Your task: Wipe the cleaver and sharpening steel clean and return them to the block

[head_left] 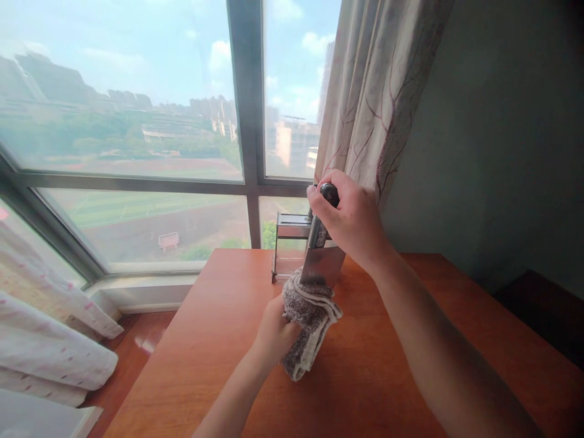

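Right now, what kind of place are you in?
Probably a room high up in an apartment: a big window overlooking city buildings, a cream patterned curtain, and an orange-brown wooden table where my hands wipe a steel cleaver.

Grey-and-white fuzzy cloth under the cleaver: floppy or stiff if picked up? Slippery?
The grey-and-white fuzzy cloth probably handles floppy: it bunches in folds in the left hand and its loose end droops onto the reddish wooden table. Its nubby pile suggests good grip, not slippery. It looks light for its size and should drag rather than roll when pushed.
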Demonstrator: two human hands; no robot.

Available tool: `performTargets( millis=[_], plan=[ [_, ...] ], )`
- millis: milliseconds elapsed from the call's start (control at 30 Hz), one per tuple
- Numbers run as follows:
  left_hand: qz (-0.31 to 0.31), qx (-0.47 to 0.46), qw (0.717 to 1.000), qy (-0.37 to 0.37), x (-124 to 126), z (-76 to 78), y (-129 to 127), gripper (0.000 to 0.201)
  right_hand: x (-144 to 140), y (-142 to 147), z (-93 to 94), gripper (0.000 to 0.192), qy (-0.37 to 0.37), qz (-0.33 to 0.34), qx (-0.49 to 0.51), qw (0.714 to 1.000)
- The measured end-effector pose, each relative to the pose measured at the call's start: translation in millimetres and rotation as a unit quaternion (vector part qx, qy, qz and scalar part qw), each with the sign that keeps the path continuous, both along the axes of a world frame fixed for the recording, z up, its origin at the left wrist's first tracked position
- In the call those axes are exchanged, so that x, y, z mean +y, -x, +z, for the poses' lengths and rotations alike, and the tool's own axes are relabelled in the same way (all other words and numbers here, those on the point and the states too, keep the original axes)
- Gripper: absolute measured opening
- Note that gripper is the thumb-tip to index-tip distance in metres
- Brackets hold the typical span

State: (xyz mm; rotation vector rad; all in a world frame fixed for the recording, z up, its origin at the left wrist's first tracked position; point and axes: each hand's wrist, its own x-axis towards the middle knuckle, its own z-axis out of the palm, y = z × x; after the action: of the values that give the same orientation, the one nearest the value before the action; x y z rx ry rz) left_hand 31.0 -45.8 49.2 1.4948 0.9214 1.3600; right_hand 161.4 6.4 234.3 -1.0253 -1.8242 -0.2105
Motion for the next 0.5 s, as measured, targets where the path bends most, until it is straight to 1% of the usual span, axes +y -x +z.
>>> performTargets(
  millis=[167,300,400,500],
  plan=[
    [-0.011,0.027,0.999,-0.018,0.7,-3.1,-0.1,0.034,10.2,-8.8,9.0,0.021,-0.008,-0.001,0.012,1.0],
    [-0.015,0.036,0.999,-0.03,0.1,-3.4,0.5,0.038,6.7,-8.7,8.7,0.02,-0.006,0.0,0.013,1.0],
    [0.0,0.04,0.999,-0.023,1.8,-8.0,3.4,0.04,0.6,-4.2,6.3,0.019,0.005,0.002,0.002,1.0],
    [0.026,0.034,0.999,-0.005,5.1,-15.2,6.9,0.036,-3.4,3.4,1.2,0.018,0.027,0.016,-0.012,0.999]
  ],
)
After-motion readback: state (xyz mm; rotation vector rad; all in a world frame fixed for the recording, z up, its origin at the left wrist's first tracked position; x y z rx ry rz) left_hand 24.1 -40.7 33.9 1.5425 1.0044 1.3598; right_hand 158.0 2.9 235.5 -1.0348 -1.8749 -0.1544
